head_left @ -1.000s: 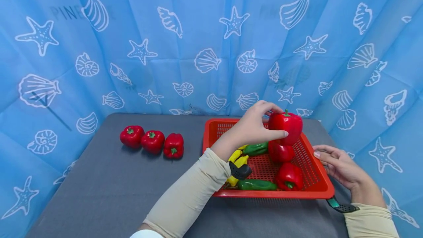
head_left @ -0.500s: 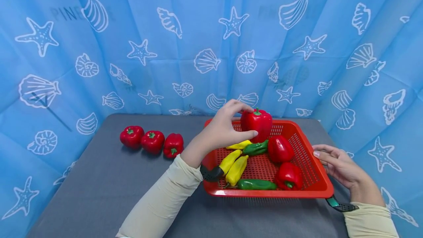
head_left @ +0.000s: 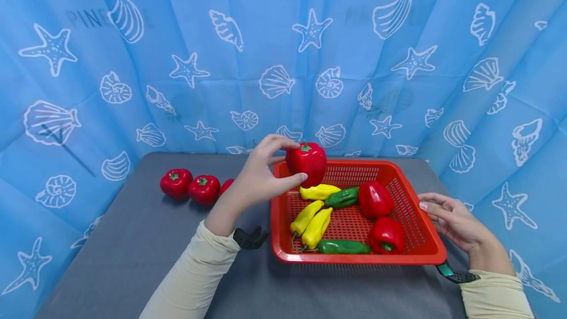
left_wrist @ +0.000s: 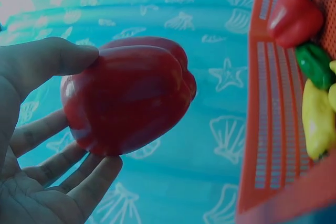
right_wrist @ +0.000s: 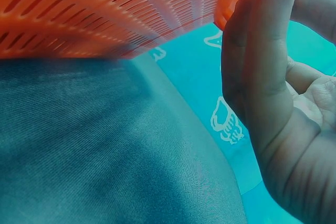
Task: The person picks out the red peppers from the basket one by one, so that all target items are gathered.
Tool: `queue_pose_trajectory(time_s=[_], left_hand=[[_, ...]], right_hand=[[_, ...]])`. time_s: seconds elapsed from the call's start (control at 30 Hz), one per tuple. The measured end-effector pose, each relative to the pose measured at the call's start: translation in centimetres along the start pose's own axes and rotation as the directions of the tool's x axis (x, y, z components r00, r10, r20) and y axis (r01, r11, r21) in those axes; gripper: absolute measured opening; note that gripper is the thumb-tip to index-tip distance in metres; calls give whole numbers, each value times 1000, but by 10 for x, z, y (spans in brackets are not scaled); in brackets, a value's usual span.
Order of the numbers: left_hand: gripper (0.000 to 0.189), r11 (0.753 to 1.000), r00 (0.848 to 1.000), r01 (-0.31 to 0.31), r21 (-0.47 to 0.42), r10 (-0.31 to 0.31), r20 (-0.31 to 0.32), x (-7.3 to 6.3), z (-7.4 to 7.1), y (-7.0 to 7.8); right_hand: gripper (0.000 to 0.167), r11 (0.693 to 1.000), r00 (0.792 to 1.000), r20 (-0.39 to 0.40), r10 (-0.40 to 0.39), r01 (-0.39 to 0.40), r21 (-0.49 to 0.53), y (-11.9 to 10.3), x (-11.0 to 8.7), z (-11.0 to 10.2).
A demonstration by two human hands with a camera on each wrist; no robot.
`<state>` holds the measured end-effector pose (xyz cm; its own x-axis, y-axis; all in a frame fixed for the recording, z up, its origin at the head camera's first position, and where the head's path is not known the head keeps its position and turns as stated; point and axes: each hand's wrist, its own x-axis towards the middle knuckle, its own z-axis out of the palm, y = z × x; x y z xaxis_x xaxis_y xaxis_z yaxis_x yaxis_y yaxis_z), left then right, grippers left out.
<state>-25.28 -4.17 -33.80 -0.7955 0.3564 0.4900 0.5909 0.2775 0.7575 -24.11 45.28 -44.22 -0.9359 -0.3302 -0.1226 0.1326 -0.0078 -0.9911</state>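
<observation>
My left hand holds a red bell pepper between thumb and fingers, above the back left corner of a red plastic basket. In the left wrist view this bell pepper hangs clear of the basket wall. My right hand pinches the basket's right rim with its fingertips. Inside the basket lie two red bell peppers, two green peppers and several yellow peppers.
A row of red bell peppers lies on the grey tablecloth left of the basket; the nearest to the basket is partly hidden by my left hand. A blue curtain with shell prints stands behind the table.
My left hand has carried the red bell pepper leftward, from above the basket's right side to its back left corner. The right hand and basket stay in place.
</observation>
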Motion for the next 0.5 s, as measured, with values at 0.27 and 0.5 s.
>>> queue_pose_trajectory(time_s=[0.27,0.5], left_hand=[[66,995,996,45,89,-37,-82,-22,-26,-10],[69,985,983,111,129,-90,-159,-41,-50,-22]], right_hand=[[31,1000,1000,-8,-4,4,1,0,-1,0],[32,1000,1000,0,9,-9,30,2,-1,-1]])
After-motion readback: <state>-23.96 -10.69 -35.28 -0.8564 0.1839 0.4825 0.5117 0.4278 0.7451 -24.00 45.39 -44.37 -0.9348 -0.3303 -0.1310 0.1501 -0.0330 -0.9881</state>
